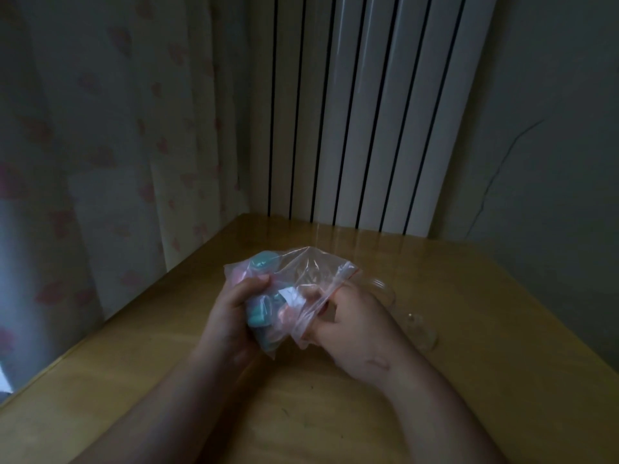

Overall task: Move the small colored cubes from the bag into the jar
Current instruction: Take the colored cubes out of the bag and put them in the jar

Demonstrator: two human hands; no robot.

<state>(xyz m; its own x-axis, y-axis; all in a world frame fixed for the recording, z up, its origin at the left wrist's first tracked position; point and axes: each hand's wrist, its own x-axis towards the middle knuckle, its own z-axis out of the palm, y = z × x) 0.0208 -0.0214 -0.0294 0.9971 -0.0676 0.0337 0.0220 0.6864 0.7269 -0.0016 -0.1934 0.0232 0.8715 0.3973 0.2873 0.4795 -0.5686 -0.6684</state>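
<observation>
Small colored cubes (264,316), teal and pink and too bunched to count, sit in one clear zip bag (311,272) held above the wooden table (502,329). The left hand (231,316) grips the bag's left side. The right hand (355,326) has its fingers inside the bag's mouth; what they pinch cannot be told. One clear jar (412,319) stands just right of it.

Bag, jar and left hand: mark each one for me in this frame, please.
bag (311,267): head view, on the clear plastic near its top.
jar (413,321): head view, on its glass wall.
left hand (231,316): head view, on the hand's middle.
</observation>
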